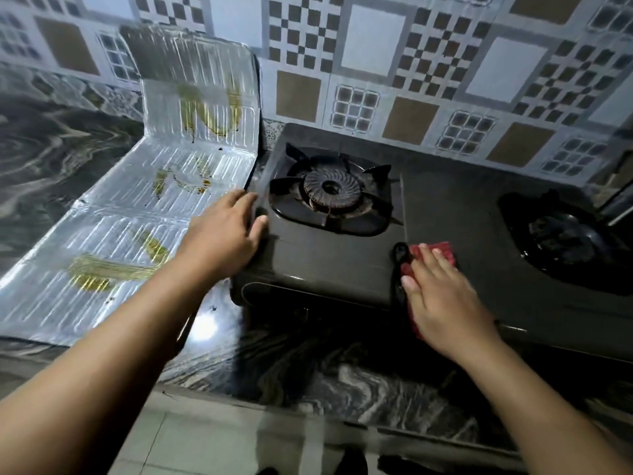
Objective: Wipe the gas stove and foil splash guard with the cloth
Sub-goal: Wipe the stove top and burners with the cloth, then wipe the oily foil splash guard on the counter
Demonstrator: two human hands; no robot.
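Note:
A dark two-burner gas stove [445, 207] sits on the marble counter. My right hand [442, 293] lies flat on a red cloth [442, 252], pressing it onto the stove's front middle by a black knob [399, 255]. My left hand [226, 231] rests with fingers spread on the stove's left front corner, holding nothing. The silver foil splash guard [144, 207] lies folded out to the stove's left, its far panel leaning upright against the wall, with yellow oily stains on it.
The left burner [330, 190] with its pan support is bare; the right burner [565, 234] is dark and partly cut off. A patterned tile wall [411, 63] runs behind. The marble counter edge [342, 389] lies in front, floor tiles below.

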